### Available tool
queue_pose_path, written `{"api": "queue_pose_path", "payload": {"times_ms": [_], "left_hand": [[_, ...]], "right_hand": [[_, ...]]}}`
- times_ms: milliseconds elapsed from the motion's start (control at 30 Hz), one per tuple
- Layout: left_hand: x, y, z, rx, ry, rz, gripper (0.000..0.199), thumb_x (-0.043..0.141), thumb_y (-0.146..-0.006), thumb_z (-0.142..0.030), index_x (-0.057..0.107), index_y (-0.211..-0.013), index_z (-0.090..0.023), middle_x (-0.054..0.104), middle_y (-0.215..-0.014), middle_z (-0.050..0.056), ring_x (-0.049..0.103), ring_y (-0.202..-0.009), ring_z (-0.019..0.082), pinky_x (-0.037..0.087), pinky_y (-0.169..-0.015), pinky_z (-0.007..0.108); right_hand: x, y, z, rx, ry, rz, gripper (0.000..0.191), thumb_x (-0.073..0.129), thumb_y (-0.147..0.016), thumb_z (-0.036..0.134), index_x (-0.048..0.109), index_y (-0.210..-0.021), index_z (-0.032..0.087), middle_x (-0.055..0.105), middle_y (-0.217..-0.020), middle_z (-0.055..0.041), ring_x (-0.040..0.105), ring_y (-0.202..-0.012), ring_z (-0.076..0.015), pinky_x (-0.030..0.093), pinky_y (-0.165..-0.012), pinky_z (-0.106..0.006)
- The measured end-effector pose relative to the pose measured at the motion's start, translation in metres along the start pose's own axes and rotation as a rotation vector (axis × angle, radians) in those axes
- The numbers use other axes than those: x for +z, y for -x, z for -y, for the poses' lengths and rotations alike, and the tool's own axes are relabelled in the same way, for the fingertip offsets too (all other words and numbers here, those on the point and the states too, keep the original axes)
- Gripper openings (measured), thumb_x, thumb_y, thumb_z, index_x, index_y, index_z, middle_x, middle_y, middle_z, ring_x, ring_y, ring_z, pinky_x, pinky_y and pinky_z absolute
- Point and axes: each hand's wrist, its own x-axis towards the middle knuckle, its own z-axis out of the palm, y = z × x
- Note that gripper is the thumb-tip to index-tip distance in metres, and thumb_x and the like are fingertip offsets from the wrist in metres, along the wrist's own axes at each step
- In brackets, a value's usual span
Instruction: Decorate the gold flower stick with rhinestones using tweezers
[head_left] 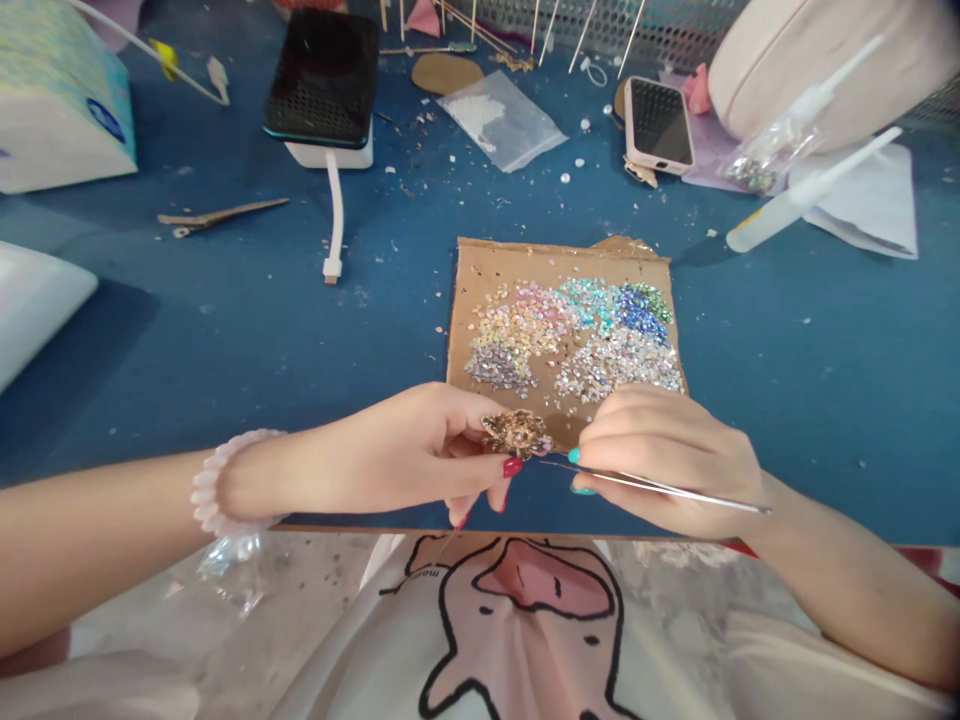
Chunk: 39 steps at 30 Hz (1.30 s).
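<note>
Between the thumb and fingers of my left hand is a small gold-coloured flower-shaped ornament. A thin stem seems to run down from it below my fingers. My right hand is closed around metal tweezers, whose tips point left, close by the ornament. Whether the tips touch it or grip a stone, I cannot make out. Just beyond both hands lies a piece of cardboard bearing small rhinestones sorted in patches of yellow, pink, turquoise, blue, green, grey and clear.
Behind the cardboard lie a plastic bag, a pale phone and a white-capped tube. To the left are a metal hair clip, a dark phone with a white cable, and a tissue box.
</note>
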Motion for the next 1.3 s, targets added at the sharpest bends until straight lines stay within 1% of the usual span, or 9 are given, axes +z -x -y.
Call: {"api": "queue_pose_path", "payload": {"times_ms": [133, 333, 600, 833, 1033, 1133, 1233, 1300], "left_hand": [[0.0000, 0.0005, -0.0025, -0.018, 0.028, -0.010, 0.018, 0.054, -0.089, -0.024, 0.060, -0.075, -0.014, 0.059, -0.066, -0.004, 0.055, -0.052, 0.006, 0.043, -0.053, 0.015], [-0.0005, 0.0006, -0.0048, -0.029, 0.094, -0.019, 0.019, 0.053, -0.091, -0.022, 0.059, -0.075, -0.013, 0.061, -0.068, -0.005, 0.054, -0.049, 0.003, 0.043, -0.052, 0.012], [-0.0025, -0.0009, -0.0016, -0.002, 0.172, 0.013, 0.017, 0.052, -0.092, -0.019, 0.057, -0.076, -0.014, 0.062, -0.069, -0.005, 0.053, -0.048, 0.002, 0.044, -0.049, 0.011], [-0.0040, -0.0018, 0.0013, 0.025, 0.182, 0.031, 0.018, 0.052, -0.093, -0.019, 0.058, -0.077, -0.014, 0.062, -0.069, -0.005, 0.053, -0.048, 0.001, 0.044, -0.048, 0.010], [-0.0019, 0.0004, -0.0029, -0.024, 0.188, -0.010, 0.014, 0.053, -0.091, -0.019, 0.058, -0.079, -0.013, 0.063, -0.067, -0.005, 0.053, -0.047, 0.002, 0.043, -0.047, 0.009], [-0.0018, 0.0008, -0.0027, -0.022, 0.182, -0.008, 0.017, 0.054, -0.091, -0.020, 0.059, -0.077, -0.013, 0.063, -0.068, -0.004, 0.054, -0.047, 0.002, 0.043, -0.047, 0.010], [-0.0026, 0.0005, -0.0018, -0.022, 0.176, -0.004, 0.015, 0.054, -0.091, -0.022, 0.062, -0.083, -0.012, 0.063, -0.069, -0.004, 0.054, -0.047, 0.002, 0.043, -0.047, 0.010], [-0.0030, 0.0003, -0.0018, -0.024, 0.168, 0.000, 0.016, 0.054, -0.091, -0.022, 0.063, -0.084, -0.012, 0.063, -0.069, -0.003, 0.054, -0.047, 0.002, 0.042, -0.047, 0.010]], "right_hand": [[-0.0016, -0.0008, 0.0010, 0.000, -0.008, -0.016, 0.010, 0.065, -0.082, 0.010, 0.061, -0.091, 0.012, 0.067, -0.076, -0.0056, 0.061, -0.072, -0.0144, 0.051, -0.065, -0.031], [-0.0028, -0.0003, 0.0029, 0.024, 0.070, -0.033, 0.009, 0.062, -0.084, 0.011, 0.060, -0.091, 0.015, 0.068, -0.078, -0.0041, 0.061, -0.074, -0.0143, 0.053, -0.068, -0.031], [-0.0024, -0.0004, 0.0026, 0.016, 0.094, -0.037, 0.007, 0.062, -0.085, 0.013, 0.060, -0.091, 0.016, 0.068, -0.078, -0.0033, 0.061, -0.074, -0.0136, 0.053, -0.068, -0.030], [-0.0030, 0.0002, 0.0011, -0.007, 0.126, -0.046, 0.009, 0.063, -0.083, 0.012, 0.060, -0.090, 0.016, 0.068, -0.076, -0.0029, 0.060, -0.072, -0.0138, 0.052, -0.067, -0.031], [-0.0020, 0.0011, 0.0010, 0.008, 0.137, -0.058, 0.009, 0.064, -0.083, 0.013, 0.060, -0.091, 0.016, 0.068, -0.077, -0.0028, 0.061, -0.072, -0.0140, 0.052, -0.066, -0.031], [-0.0005, 0.0007, 0.0009, 0.024, 0.141, -0.074, 0.011, 0.065, -0.082, 0.011, 0.059, -0.090, 0.016, 0.068, -0.075, -0.0026, 0.060, -0.071, -0.0133, 0.052, -0.067, -0.031], [0.0012, 0.0000, 0.0003, 0.036, 0.159, -0.091, 0.010, 0.065, -0.082, 0.011, 0.059, -0.088, 0.017, 0.067, -0.073, -0.0022, 0.060, -0.068, -0.0129, 0.051, -0.066, -0.030], [0.0021, -0.0004, 0.0000, 0.039, 0.165, -0.095, 0.009, 0.064, -0.083, 0.012, 0.058, -0.087, 0.018, 0.067, -0.072, -0.0019, 0.059, -0.067, -0.0128, 0.051, -0.065, -0.030]]}}
